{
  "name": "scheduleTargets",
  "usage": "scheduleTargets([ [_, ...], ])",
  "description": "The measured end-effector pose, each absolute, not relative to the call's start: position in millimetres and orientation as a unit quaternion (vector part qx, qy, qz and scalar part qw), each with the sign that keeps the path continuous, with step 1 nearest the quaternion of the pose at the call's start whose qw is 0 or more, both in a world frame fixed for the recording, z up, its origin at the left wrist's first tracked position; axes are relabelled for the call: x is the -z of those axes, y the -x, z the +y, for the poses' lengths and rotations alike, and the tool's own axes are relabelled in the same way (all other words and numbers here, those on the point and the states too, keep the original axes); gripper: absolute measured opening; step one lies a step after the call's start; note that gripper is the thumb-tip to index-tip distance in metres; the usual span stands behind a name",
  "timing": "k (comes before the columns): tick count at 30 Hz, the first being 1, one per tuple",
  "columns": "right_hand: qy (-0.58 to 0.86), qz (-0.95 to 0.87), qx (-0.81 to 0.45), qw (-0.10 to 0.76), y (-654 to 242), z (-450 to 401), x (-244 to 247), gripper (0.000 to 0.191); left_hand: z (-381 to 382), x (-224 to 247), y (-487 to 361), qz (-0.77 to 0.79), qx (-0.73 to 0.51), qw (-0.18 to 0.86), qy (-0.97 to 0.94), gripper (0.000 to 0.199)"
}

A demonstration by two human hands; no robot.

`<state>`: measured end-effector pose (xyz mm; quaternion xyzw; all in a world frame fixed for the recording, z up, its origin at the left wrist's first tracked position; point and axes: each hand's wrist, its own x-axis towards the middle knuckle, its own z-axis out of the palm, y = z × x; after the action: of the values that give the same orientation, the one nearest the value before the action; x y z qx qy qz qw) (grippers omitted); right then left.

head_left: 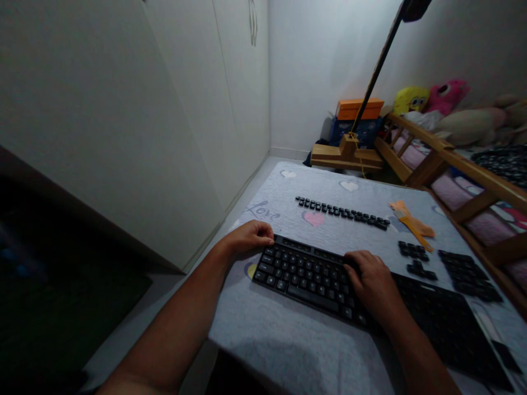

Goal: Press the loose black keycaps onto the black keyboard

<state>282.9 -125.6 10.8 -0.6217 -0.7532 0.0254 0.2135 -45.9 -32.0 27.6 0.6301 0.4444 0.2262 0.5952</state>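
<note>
A black computer keyboard [304, 271] lies at a slant on the cloth-covered table. Its left part carries keycaps; its right part [448, 318] looks bare of them, though the view there is dim. My left hand [256, 236] is closed at the keyboard's upper left corner, the fingers curled against the edge. Over the middle right of the keyboard, my right hand [373, 277] rests with thumb and fingers bent together near the top rows. Whatever is between those fingers is hidden. Beyond the keyboard, loose black keycaps [341, 213] lie in a long double row.
More keycap groups [413, 250] and a larger block of keycaps [469, 274] lie at the right. An orange tool or cloth-like piece [411, 222] is near them. A wooden bed rail [444, 145] borders the right side; a white wardrobe [197, 109] stands left. A lamp-like pole [376, 71] rises behind.
</note>
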Motion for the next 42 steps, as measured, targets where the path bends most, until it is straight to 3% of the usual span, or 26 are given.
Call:
scheduleTargets([
  [42, 0.617, -0.754, -0.026, 0.224, -282.4, -125.6, -11.5, 0.019, -28.1, -29.3, 48.1, 0.429, -0.209, 0.560, -0.677, 0.020],
])
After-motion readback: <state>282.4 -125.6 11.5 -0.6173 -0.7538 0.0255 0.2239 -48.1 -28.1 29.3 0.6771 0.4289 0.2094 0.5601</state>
